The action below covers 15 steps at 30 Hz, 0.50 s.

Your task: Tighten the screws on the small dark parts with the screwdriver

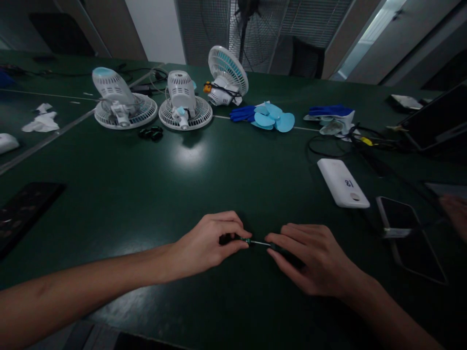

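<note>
My right hand [310,255] is wrapped round the dark handle of a screwdriver [260,242], whose thin metal shaft points left. Between the thumb and fingers of my left hand [215,238] is a small dark part with a green end [247,240]. The shaft meets that green end, and the rest of the part is mostly hidden by my fingers. Both hands are low over the green table [233,180], close together near its front edge.
Two white fans [124,102] [184,104] lie face down at the back, with a third fan [226,73] tilted behind. Light-blue blades [273,117], gloves [332,116] and small dark parts [151,132] lie nearby. A white power bank [343,182] and phones [399,214] are right, beside another person's hand [456,214].
</note>
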### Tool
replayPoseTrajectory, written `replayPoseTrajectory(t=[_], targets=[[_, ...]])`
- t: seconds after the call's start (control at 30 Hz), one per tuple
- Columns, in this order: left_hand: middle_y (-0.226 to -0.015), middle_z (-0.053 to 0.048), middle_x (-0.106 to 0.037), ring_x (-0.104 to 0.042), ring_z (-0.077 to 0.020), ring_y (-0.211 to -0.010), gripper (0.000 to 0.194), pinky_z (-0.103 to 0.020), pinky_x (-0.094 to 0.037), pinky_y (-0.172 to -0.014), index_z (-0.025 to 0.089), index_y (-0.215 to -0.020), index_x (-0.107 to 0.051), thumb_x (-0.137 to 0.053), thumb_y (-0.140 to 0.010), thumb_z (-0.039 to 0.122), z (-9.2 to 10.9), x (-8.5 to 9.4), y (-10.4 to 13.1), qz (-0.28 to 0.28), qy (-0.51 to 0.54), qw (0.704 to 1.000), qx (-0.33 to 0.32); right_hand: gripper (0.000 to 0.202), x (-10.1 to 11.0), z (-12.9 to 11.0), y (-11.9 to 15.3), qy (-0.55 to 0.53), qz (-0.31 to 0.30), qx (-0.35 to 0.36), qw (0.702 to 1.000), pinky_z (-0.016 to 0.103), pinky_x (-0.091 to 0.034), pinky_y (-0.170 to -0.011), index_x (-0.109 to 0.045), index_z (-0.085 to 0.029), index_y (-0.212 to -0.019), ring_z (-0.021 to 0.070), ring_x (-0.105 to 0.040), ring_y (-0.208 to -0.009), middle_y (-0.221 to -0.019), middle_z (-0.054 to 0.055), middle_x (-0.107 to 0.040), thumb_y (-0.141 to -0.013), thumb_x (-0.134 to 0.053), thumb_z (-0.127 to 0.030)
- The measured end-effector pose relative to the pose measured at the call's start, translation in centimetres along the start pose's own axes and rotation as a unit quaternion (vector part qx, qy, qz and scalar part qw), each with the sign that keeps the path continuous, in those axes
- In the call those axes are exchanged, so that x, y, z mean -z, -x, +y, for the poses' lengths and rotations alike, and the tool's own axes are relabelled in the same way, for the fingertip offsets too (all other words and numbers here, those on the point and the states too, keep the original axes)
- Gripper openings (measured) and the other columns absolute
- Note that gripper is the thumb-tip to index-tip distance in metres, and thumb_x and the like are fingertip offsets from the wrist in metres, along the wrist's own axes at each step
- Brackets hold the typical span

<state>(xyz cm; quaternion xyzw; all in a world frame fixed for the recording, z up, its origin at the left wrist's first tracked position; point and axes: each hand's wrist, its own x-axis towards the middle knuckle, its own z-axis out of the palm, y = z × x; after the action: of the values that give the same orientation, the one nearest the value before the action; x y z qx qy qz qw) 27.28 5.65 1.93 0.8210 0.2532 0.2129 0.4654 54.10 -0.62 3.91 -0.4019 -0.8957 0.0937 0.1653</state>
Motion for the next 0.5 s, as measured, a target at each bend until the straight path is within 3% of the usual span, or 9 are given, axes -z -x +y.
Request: replayPoseTrajectory(t=[0.37, 0.5], targets=[[-0.103, -0.006, -0.063, -0.062, -0.0134, -0.088, 0.019, -0.026, -0.050, -0.078, 0.017, -0.113, -0.073, -0.065, -0.098, 0.024, 0.00, 0.01, -0.04, 0.001, -0.003, 1.000, -0.006, 0.020, -0.29, 0.13, 0.05, 0.009, 0.019, 0.005, 1.000, 0.030, -0.041, -0.062, -0.066, -0.020, -0.116, 0.0148, -0.060, -0.069, -0.081, 0.001, -0.065, -0.100, -0.055, -0.025], [-0.104, -0.006, -0.063, -0.061, -0.0128, -0.088, 0.019, -0.025, -0.050, -0.078, 0.017, -0.113, -0.074, -0.065, -0.098, 0.025, 0.06, 0.03, -0.04, -0.003, -0.004, 1.000, -0.001, 0.020, -0.36, -0.08, -0.14, 0.001, -0.010, -0.004, 1.000, 0.030, -0.038, -0.062, -0.065, -0.021, -0.117, 0.0152, -0.059, -0.070, -0.083, 0.001, -0.064, -0.101, -0.054, -0.026]])
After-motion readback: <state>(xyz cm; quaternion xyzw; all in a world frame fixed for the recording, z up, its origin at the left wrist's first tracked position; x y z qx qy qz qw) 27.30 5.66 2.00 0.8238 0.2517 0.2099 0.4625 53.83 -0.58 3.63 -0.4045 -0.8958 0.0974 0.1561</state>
